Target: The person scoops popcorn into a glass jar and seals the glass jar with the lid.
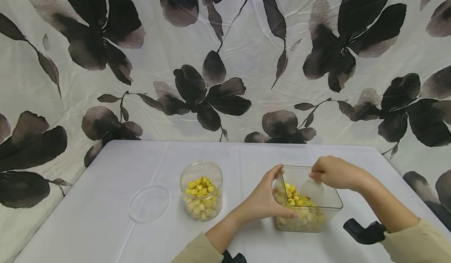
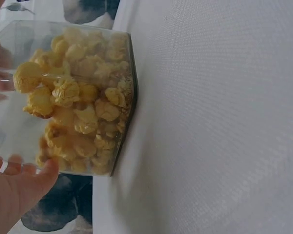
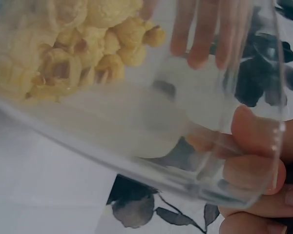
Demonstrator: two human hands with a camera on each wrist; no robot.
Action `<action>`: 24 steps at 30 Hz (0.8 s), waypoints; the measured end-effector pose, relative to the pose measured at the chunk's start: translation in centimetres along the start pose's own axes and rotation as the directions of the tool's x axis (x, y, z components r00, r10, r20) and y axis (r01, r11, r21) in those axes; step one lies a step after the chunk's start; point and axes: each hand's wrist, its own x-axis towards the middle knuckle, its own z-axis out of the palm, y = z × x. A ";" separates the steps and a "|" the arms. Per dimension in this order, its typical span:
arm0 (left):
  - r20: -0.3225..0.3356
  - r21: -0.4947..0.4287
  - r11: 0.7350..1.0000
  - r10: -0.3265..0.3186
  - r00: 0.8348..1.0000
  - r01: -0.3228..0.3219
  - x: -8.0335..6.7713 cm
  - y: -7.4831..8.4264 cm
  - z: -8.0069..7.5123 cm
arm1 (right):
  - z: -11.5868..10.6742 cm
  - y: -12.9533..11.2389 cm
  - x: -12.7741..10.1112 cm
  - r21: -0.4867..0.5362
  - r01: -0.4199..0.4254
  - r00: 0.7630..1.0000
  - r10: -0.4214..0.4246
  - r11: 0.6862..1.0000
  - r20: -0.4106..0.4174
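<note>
A clear square-topped container (image 1: 332, 216), partly filled with yellow popcorn (image 1: 297, 198), stands on the right part of the table. My left hand (image 1: 262, 200) grips its left side, thumb along the front wall and fingers toward the back rim. My right hand (image 1: 334, 173) is at the back right rim, with curled fingers pinching a pale, translucent, rounded scoop-like piece (image 1: 312, 190) that reaches down inside. In the right wrist view this pale piece (image 3: 151, 129) shows through the clear wall, beside the popcorn (image 3: 58, 63). Its handle is hidden by the fingers.
A round clear jar (image 1: 202, 212), also part full of popcorn, stands open left of the container. Farther left a clear round lid (image 1: 149, 205) lies flat on the white table (image 1: 88, 216). A flower-patterned cloth (image 1: 141, 59) hangs behind the table.
</note>
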 end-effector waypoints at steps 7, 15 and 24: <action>-0.004 -0.010 1.000 -0.011 1.000 0.011 -0.1 -0.1 0.0 | 0.1 0.0 0.0 0.012 -0.021 1.000 0.021 1.000 -0.011; -0.012 -0.012 1.000 0.000 1.000 0.000 0.0 -0.2 0.0 | 0.2 -0.1 0.2 -0.011 -0.007 1.000 0.007 1.000 -0.020; -0.022 -0.026 1.000 -0.009 1.000 0.008 0.0 -0.3 0.2 | 0.1 -0.2 0.2 -0.011 0.002 1.000 -0.002 1.000 -0.007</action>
